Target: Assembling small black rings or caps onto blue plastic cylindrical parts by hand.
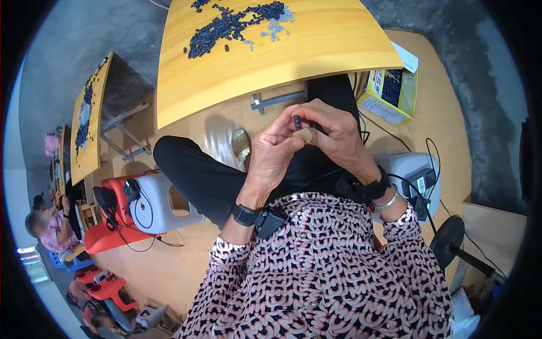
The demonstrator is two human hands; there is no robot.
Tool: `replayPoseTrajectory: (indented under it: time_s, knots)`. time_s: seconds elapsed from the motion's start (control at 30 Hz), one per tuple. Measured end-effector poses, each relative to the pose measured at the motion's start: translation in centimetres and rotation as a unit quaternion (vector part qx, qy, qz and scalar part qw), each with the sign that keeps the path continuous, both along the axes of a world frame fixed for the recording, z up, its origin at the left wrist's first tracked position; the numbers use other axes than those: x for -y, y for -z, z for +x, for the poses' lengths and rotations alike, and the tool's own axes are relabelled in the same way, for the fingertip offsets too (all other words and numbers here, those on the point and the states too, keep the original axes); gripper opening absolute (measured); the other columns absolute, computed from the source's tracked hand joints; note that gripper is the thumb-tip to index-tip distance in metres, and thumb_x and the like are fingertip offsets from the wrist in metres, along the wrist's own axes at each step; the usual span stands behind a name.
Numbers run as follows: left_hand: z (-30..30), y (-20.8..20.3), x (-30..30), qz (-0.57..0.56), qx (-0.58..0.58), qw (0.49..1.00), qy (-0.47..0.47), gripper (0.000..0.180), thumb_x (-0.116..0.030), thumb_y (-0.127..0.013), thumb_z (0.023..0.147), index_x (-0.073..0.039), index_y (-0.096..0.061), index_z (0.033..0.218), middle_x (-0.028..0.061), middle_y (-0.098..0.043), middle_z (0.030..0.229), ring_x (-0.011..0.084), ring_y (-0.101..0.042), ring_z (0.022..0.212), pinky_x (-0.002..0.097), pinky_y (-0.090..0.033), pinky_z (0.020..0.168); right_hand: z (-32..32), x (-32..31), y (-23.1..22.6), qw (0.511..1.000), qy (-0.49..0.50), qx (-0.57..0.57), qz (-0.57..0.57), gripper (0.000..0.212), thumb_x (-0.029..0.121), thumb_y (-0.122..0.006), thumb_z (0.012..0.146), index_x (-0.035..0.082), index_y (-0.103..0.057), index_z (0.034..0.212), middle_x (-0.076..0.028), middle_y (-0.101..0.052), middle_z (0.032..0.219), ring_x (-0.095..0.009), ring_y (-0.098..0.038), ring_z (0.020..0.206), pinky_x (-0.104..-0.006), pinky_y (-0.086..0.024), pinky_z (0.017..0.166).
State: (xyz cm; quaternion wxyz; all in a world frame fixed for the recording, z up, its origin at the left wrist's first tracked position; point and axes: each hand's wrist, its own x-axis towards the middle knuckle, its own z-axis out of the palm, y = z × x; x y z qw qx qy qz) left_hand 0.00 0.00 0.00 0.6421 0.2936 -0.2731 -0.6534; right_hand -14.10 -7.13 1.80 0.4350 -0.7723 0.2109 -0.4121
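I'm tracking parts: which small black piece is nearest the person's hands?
The black piece held between the left hand and right hand; the piled ones lie on the table ahead.

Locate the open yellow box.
In the head view, the yellow box stands on the floor at upper right, by the near right corner of the wooden table.
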Motion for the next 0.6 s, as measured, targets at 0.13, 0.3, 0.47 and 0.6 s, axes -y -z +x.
replayPoseTrajectory:
  time_s: [0.13, 0.3, 0.47, 0.6]
  knots:
    - [0.0, 0.1, -0.2, -0.008, -0.016, 1.0, -0.01, 0.057, -0.001, -0.068, 0.076, 0.0, -0.044, 0.128, 0.0051, -0.057, 0.106, 0.01, -0.055, 0.096, 0.0218, -0.046, 0.084, 0.4, -0.3, 0.1, 1.0, 0.007, 0.015, -0.007, 0.029, 0.017, -0.066, 0.079, 0.001, -0.061, 0.103, -0.011, -0.062, 0.096, -0.015, -0.059, 0.075, -0.0241, -0.048, 0.066]
    - [-0.2, -0.2, -0.3, 0.019, -0.03, 0.999, -0.023, 0.055, -0.003, -0.067, 0.077, 0.001, -0.045, 0.127, 0.0051, -0.057, 0.107, 0.0089, -0.055, 0.095, 0.0195, -0.046, 0.082, 0.8, -0.4, 0.9, 0.999, 0.022, 0.018, -0.025, 0.027, 0.01, -0.066, 0.077, 0.001, -0.061, 0.101, -0.011, -0.062, 0.093, -0.016, -0.059, 0.075, -0.0246, -0.048, 0.065]
    - [0.0, -0.6, 0.1, 0.004, -0.003, 1.0, -0.002, 0.055, 0.001, -0.063, 0.08, 0.001, -0.041, 0.13, 0.0065, -0.057, 0.109, 0.0088, -0.055, 0.095, 0.0193, -0.046, 0.081, 0.9, -0.6, 0.7, 0.996, 0.06, 0.054, -0.03, 0.027, 0.0, -0.064, 0.074, 0.001, -0.061, 0.1, -0.01, -0.062, 0.089, -0.017, -0.058, 0.073, -0.0241, -0.046, 0.064]
    - [0.0, -0.7, 0.8, -0.002, -0.007, 1.0, 0.025, 0.056, 0.004, -0.06, 0.081, 0.0, -0.038, 0.132, 0.0098, -0.057, 0.112, 0.0104, -0.056, 0.096, 0.02, -0.046, 0.083, 0.1, -0.3, 1.4, 0.995, 0.098, 0.015, -0.007, 0.028, -0.003, -0.064, 0.073, 0.0, -0.061, 0.101, -0.009, -0.062, 0.09, -0.014, -0.058, 0.075, -0.0234, -0.047, 0.066]
